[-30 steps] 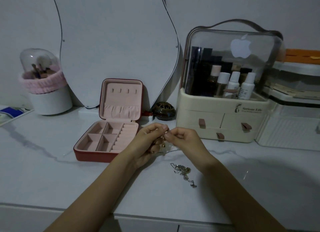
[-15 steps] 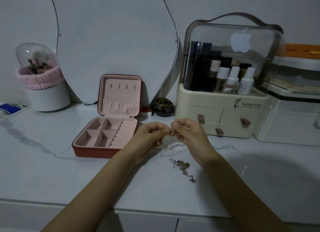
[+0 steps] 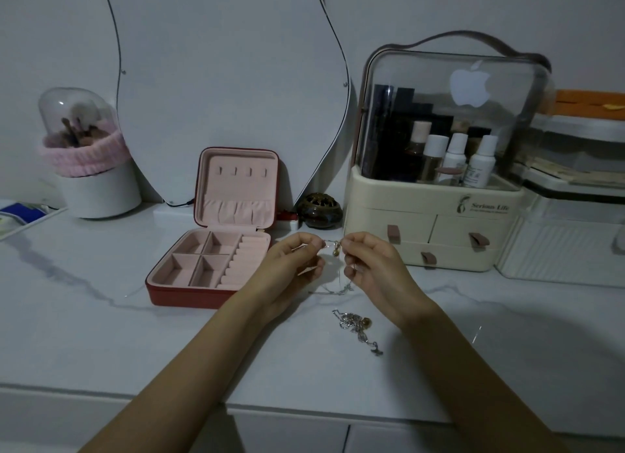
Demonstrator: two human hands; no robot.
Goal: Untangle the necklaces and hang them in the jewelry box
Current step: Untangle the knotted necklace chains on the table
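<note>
So both hands are up just above the bench, each with a pinch grip on the same thin necklace (image 3: pixel 333 246): the left hand (image 3: pixel 291 266) has the chain between thumb and fingertip, the right hand (image 3: pixel 370 266) does the same on the other side, and a small gold pendant dangles in the gap between them. My guess is it's held stretched like that to keep the chain straight and find the end or the clasp before hooking it up. A slack bit of chain trails down to the bench under the right hand. The rest of the necklaces (image 3: pixel 356 327) sit in a silvery knot on the bench (image 3: pixel 84 334) just in front of the hands, not sorted yet. The jewelry box (image 3: pixel 216 246) is open to the left, lid propped upright so the row of little hooks faces the person, all bare as far as I can tell. For writing: the cream makeup organizer (image 3: pixel 436 195) on the right says "Serious Life" with smaller print underneath I can't read, and there's a white apple logo on its clear cover.
</note>
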